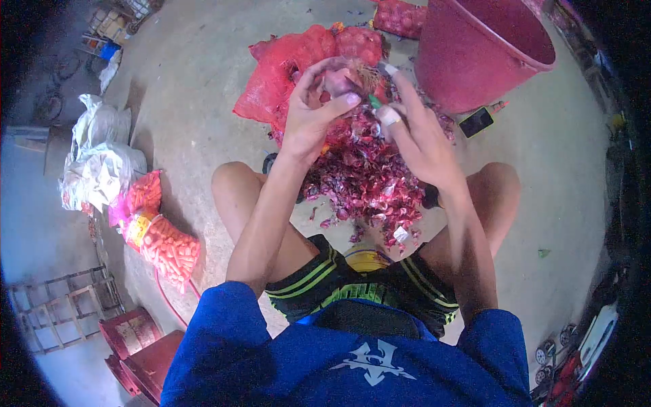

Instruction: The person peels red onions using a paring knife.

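Note:
My left hand (310, 119) is closed around a red onion (337, 83) with its dry, stringy roots (368, 76) pointing right. Close on the right, my right hand (424, 139) has fingers and thumb bent around a small green tool (374, 102); only a short green part shows, and its blade or tip cannot be made out. White wrapping covers part of the thumb and a fingertip. Beneath both hands spreads a heap of red onion skins (366, 169), reaching between my legs. Just behind the left hand, red mesh sacks (291, 57) of onions lie on the floor.
A large red tub (468, 61) stands at the upper right, with a phone (477, 123) on the floor below it. Another mesh sack (400, 17) lies beyond. White sacks (102, 149) and a bag of carrots (166, 249) are at left. Red stools (146, 349) stand lower left.

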Demonstrator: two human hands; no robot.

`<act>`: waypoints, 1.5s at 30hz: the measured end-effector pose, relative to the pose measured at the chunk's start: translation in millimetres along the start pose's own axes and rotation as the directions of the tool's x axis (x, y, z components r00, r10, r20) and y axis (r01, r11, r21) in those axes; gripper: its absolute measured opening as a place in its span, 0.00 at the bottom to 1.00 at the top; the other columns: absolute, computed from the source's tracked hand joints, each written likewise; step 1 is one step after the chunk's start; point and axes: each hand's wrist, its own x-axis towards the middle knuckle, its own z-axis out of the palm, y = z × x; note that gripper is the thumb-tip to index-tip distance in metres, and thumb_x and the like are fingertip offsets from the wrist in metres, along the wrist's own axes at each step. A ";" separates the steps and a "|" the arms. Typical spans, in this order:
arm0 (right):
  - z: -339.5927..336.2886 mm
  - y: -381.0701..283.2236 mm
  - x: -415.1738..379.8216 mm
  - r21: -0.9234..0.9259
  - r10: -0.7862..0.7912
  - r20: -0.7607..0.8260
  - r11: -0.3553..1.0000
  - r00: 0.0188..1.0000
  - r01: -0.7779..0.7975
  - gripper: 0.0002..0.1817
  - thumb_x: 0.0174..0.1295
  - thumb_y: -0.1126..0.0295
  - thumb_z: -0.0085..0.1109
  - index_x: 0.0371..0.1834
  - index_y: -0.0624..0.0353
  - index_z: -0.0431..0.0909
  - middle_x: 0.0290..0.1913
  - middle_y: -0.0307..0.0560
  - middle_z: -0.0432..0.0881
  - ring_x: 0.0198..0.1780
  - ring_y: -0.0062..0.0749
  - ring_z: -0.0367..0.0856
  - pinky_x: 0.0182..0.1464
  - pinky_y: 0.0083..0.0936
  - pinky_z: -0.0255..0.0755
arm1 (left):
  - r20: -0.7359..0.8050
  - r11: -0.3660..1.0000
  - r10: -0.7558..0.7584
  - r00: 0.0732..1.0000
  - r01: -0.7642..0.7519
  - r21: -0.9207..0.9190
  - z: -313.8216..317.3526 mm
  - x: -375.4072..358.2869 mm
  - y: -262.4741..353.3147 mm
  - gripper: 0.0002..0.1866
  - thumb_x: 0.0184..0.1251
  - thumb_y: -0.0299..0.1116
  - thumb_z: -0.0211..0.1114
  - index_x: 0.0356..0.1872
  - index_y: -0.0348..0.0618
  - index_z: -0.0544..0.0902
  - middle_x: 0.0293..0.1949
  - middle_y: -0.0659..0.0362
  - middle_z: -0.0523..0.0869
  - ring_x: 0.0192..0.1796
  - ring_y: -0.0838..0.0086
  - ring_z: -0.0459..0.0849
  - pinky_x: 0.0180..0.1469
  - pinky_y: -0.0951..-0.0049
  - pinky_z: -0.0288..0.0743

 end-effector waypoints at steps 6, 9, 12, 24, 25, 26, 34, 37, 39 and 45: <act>-4.5 13.8 7.1 -0.083 -0.112 -0.083 0.991 0.990 0.105 0.35 0.74 0.71 0.54 0.83 0.57 0.54 0.42 0.64 0.87 0.41 0.60 0.87 0.50 0.45 0.77 | 0.037 0.983 -0.116 0.993 0.120 -0.140 1.5 -2.6 7.4 0.34 0.64 0.26 0.76 0.71 0.40 0.72 0.59 0.56 0.85 0.58 0.68 0.87 0.62 0.64 0.83; -3.7 9.9 4.3 -0.062 -0.003 0.013 0.998 1.000 0.004 0.36 0.74 0.71 0.54 0.83 0.57 0.53 0.44 0.64 0.88 0.42 0.62 0.87 0.51 0.46 0.77 | 0.046 0.985 -0.113 0.993 0.118 -0.122 1.6 -2.4 10.7 0.34 0.63 0.25 0.75 0.70 0.38 0.73 0.57 0.56 0.85 0.59 0.69 0.86 0.62 0.67 0.83; 2.3 22.8 5.3 -0.139 -0.214 -0.080 0.970 0.974 0.202 0.37 0.73 0.71 0.55 0.83 0.58 0.53 0.44 0.65 0.88 0.44 0.64 0.87 0.51 0.48 0.76 | 0.041 0.997 -0.061 0.997 0.063 -0.044 -3.0 -2.5 10.4 0.32 0.63 0.24 0.74 0.68 0.36 0.75 0.57 0.56 0.86 0.58 0.70 0.86 0.62 0.66 0.83; 1.8 10.5 5.0 -0.225 -0.234 -0.021 0.948 0.972 0.223 0.39 0.72 0.72 0.58 0.83 0.58 0.52 0.38 0.63 0.86 0.39 0.66 0.84 0.41 0.50 0.75 | 0.046 0.999 -0.008 0.999 0.010 -0.041 -12.5 -1.4 0.3 0.30 0.59 0.22 0.76 0.64 0.32 0.78 0.56 0.56 0.87 0.57 0.71 0.86 0.64 0.65 0.83; 1.8 10.7 5.2 -0.248 -0.250 -0.021 0.939 0.968 0.238 0.39 0.71 0.72 0.59 0.83 0.58 0.52 0.38 0.63 0.86 0.39 0.66 0.84 0.41 0.51 0.75 | 0.046 0.999 -0.010 0.999 0.011 -0.040 -13.7 -1.6 0.6 0.30 0.59 0.22 0.76 0.64 0.32 0.78 0.56 0.56 0.87 0.57 0.71 0.86 0.64 0.65 0.83; 1.6 11.1 5.3 -0.271 -0.267 -0.021 0.929 0.964 0.251 0.39 0.71 0.72 0.59 0.83 0.58 0.52 0.37 0.64 0.86 0.39 0.66 0.84 0.41 0.51 0.74 | 0.047 0.999 -0.023 0.999 0.024 -0.024 -15.3 -2.0 1.5 0.30 0.59 0.22 0.76 0.64 0.32 0.78 0.56 0.56 0.87 0.57 0.71 0.86 0.64 0.65 0.83; -6.0 3.8 7.1 -0.134 -0.175 0.030 0.975 0.984 0.178 0.35 0.73 0.71 0.57 0.82 0.58 0.57 0.42 0.64 0.87 0.44 0.65 0.86 0.47 0.49 0.76 | 0.124 0.996 -0.075 0.989 0.080 -0.035 -22.6 -0.5 6.7 0.32 0.57 0.24 0.78 0.65 0.32 0.78 0.56 0.55 0.87 0.56 0.72 0.87 0.63 0.67 0.83; -8.6 3.1 5.9 -0.057 -0.133 0.064 0.989 0.989 0.137 0.35 0.73 0.71 0.56 0.82 0.58 0.57 0.44 0.65 0.87 0.46 0.63 0.87 0.50 0.48 0.76 | 0.120 0.999 -0.040 0.992 0.041 -0.001 -17.2 -2.5 7.2 0.34 0.56 0.25 0.79 0.66 0.32 0.78 0.56 0.56 0.87 0.57 0.72 0.86 0.62 0.68 0.82; -5.7 5.0 3.9 -0.066 -0.135 0.056 0.988 0.989 0.139 0.34 0.74 0.70 0.56 0.82 0.58 0.57 0.45 0.65 0.88 0.48 0.63 0.87 0.51 0.48 0.76 | 0.054 1.000 0.009 0.999 -0.009 0.000 -13.3 -2.8 4.5 0.35 0.56 0.25 0.80 0.66 0.32 0.78 0.55 0.56 0.87 0.58 0.72 0.85 0.62 0.67 0.83; -1.1 5.9 2.7 -0.181 -0.234 0.005 0.956 0.972 0.231 0.35 0.73 0.70 0.57 0.82 0.58 0.57 0.44 0.66 0.87 0.46 0.68 0.85 0.50 0.49 0.76 | 0.047 0.999 0.023 0.999 -0.025 0.037 -14.6 -1.6 6.1 0.34 0.57 0.25 0.79 0.66 0.32 0.77 0.56 0.56 0.86 0.57 0.72 0.85 0.61 0.67 0.84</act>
